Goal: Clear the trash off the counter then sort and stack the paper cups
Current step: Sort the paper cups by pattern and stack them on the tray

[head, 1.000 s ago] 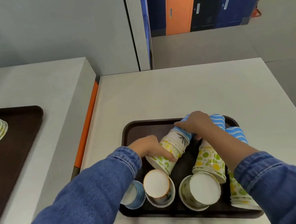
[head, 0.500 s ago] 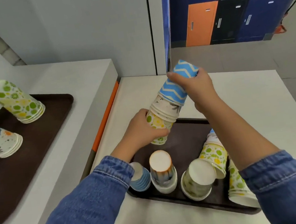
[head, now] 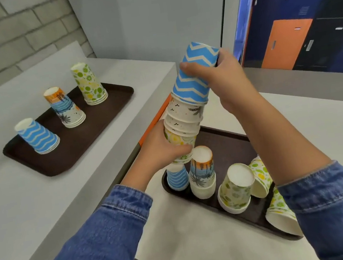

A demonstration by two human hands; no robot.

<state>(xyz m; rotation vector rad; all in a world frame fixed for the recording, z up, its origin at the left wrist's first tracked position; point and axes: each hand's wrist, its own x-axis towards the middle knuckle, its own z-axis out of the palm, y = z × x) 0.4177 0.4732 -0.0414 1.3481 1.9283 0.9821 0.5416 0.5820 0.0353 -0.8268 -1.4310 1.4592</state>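
I hold a mixed stack of upside-down paper cups [head: 183,119] in the air above the near brown tray [head: 231,143]. My left hand [head: 162,151] grips its lower end, on a lemon-print cup. My right hand [head: 218,77] is closed on the blue zigzag cup [head: 193,74] at the top. Palm-print cups sit between the two. On the near tray stand a blue wave cup [head: 177,179], a palm-print cup [head: 203,172] and several lemon-print cups [head: 236,189], some lying on their sides.
The far brown tray [head: 78,142] on the left counter carries three sorted stacks: blue zigzag [head: 36,135], palm print [head: 64,107] and lemon print [head: 89,84]. An orange gap strip [head: 153,119] separates the two counters. Lockers stand behind at the right.
Both hands lifted the mixed stack off the near tray and raised it upright. My view swung left, bringing the far tray's sorted stacks fully into sight.
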